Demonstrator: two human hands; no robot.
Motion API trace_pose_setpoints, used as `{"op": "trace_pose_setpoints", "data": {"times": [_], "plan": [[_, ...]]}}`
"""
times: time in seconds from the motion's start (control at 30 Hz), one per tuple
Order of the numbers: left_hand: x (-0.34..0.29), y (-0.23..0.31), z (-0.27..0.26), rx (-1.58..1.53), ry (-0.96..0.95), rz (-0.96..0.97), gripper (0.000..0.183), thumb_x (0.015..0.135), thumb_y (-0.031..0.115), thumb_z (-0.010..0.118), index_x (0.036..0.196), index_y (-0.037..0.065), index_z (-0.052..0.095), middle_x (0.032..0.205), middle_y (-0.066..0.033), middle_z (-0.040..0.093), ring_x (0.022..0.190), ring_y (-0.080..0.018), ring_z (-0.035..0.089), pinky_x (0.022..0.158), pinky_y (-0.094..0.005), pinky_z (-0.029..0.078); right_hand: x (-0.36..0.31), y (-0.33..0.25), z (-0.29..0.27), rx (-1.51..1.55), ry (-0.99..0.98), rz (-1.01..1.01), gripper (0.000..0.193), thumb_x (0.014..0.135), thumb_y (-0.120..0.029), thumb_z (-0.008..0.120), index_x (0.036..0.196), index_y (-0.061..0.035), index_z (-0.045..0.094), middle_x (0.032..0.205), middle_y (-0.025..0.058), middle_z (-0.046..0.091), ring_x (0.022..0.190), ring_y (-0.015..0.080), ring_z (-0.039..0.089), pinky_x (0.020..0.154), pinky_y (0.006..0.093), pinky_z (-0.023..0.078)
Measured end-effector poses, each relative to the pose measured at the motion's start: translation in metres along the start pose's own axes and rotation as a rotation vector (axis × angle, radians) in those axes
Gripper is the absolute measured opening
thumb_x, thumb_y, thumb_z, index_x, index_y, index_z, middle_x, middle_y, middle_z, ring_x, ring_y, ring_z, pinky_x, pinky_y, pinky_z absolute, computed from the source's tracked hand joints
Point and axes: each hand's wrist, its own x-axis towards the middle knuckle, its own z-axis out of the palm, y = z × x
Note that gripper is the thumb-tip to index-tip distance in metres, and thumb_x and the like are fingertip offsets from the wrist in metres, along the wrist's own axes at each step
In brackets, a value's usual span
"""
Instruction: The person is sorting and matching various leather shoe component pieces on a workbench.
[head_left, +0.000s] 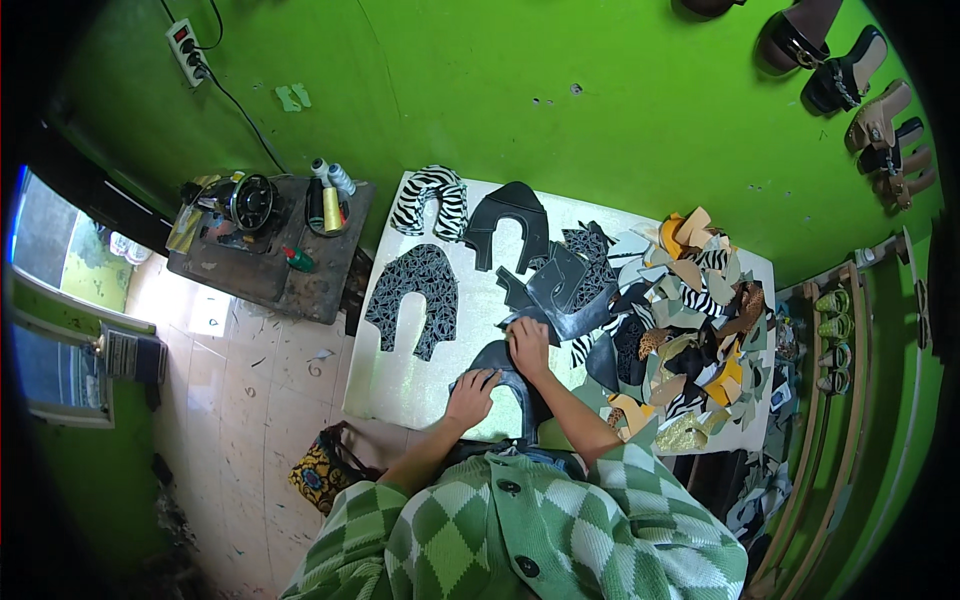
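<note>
Near the front edge of the white table (pixel 385 395) lies a black U-shaped shoe upper piece (pixel 492 354), its arch pointing away from me. My left hand (pixel 473 398) grips its left side with bent fingers. At its upper right, my right hand (pixel 530 346) is closed on the same piece, fingertips pressed down and partly hidden. Just beyond are more black pieces (pixel 575 318), overlapping. Farther off lie another black U-shaped piece (pixel 510 212), a stack of zebra-striped pieces (pixel 432 200) and a black-and-grey patterned piece (pixel 415 290).
A heap of mixed offcuts (pixel 690 330) covers the table's right side. On the left stands a sewing machine (pixel 250 203) on a dark bench (pixel 245 270) with thread spools (pixel 331 205). Sandals (pixel 850 70) hang on the green wall; a patterned bag (pixel 322 468) rests low at the left.
</note>
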Motion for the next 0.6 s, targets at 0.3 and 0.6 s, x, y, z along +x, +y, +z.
{"op": "trace_pose_setpoints", "data": {"times": [0.3, 0.6], "plan": [[-0.001, -0.005, 0.004, 0.037, -0.022, -0.001, 0.054, 0.072, 0.013, 0.053, 0.124, 0.006, 0.049, 0.116, -0.0096, 0.053, 0.106, -0.0266, 0.047, 0.094, -0.0399, 0.037, 0.009, 0.000, 0.020, -0.070, -0.137, -0.051, 0.015, 0.078, -0.015, 0.055, 0.092, -0.0094, 0.057, 0.087, 0.0058, 0.052, 0.082, 0.0219, 0.050, 0.073, 0.0364, 0.035], [0.002, -0.004, 0.005, -0.037, 0.074, -0.027, 0.047, 0.070, 0.013, 0.053, 0.116, 0.008, 0.058, 0.109, -0.0081, 0.058, 0.098, -0.0255, 0.053, 0.090, -0.0400, 0.041, 0.011, 0.006, 0.016, -0.018, -0.121, 0.004, 0.023, 0.078, -0.017, 0.053, 0.099, -0.0093, 0.057, 0.090, 0.0062, 0.053, 0.081, 0.0223, 0.050, 0.072, 0.0373, 0.033]]}}
